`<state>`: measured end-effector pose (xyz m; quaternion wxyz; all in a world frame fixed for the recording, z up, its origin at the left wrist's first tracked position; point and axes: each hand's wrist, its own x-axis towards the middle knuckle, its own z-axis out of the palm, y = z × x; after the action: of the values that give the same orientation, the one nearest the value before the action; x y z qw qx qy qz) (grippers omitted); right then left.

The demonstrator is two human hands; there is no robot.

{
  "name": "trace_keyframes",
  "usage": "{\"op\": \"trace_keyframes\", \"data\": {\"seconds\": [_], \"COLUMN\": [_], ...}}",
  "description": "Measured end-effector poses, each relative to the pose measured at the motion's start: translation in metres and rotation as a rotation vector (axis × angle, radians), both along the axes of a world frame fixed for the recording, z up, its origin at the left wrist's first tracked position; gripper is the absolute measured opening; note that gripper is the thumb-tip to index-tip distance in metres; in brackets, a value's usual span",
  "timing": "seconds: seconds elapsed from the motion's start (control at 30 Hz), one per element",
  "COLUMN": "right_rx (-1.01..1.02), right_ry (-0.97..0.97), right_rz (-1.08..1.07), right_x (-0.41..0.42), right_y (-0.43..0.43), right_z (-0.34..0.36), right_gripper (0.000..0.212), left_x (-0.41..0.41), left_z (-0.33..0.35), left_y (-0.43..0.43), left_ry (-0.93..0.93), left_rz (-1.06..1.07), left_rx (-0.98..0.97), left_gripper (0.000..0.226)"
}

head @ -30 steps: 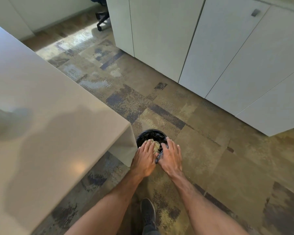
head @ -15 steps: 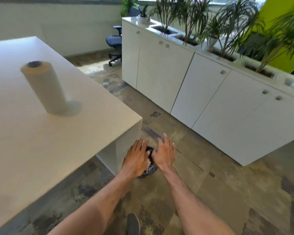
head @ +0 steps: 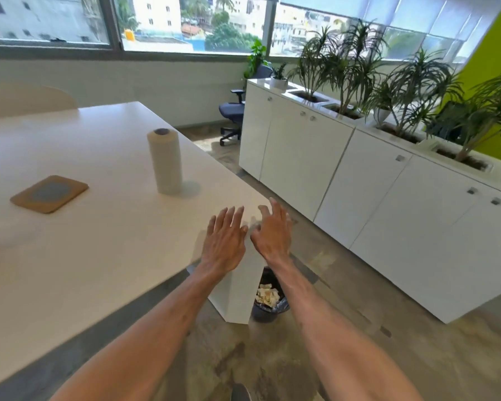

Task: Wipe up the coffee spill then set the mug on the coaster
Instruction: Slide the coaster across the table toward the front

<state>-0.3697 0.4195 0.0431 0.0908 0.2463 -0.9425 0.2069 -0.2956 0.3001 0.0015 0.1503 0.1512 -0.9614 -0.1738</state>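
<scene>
Hands, left hand point(head: 224, 241) and right hand point(head: 272, 231), hover empty with fingers spread over the tabletop point(head: 99, 256) corner. Coaster point(head: 49, 193) lies left of the paper towel roll point(head: 165, 161); the mug is barely visible, if at all. Next, reach left and grip it upright.

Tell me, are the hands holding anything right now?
No. The left hand and the right hand are both open and empty, fingers spread over the table corner.
</scene>
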Motion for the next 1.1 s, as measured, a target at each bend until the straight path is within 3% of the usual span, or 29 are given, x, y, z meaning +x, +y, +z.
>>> {"op": "trace_keyframes", "data": {"seconds": [0.6, 1.1], "right_rx": [0.009, 0.094], "right_ry": [-0.016, -0.041], "right_rz": [0.568, 0.909], "right_x": [0.083, 0.068], "right_y": [-0.209, -0.384], "right_z": [-0.004, -0.022], "right_gripper": [0.066, 0.07], "left_x": [0.143, 0.15], "left_z": [0.002, -0.018], "left_y": [-0.179, -0.309], "left_ry": [-0.014, 0.057], "left_rz": [0.558, 0.906], "left_rx": [0.024, 0.186], "left_gripper": [0.058, 0.058]}}
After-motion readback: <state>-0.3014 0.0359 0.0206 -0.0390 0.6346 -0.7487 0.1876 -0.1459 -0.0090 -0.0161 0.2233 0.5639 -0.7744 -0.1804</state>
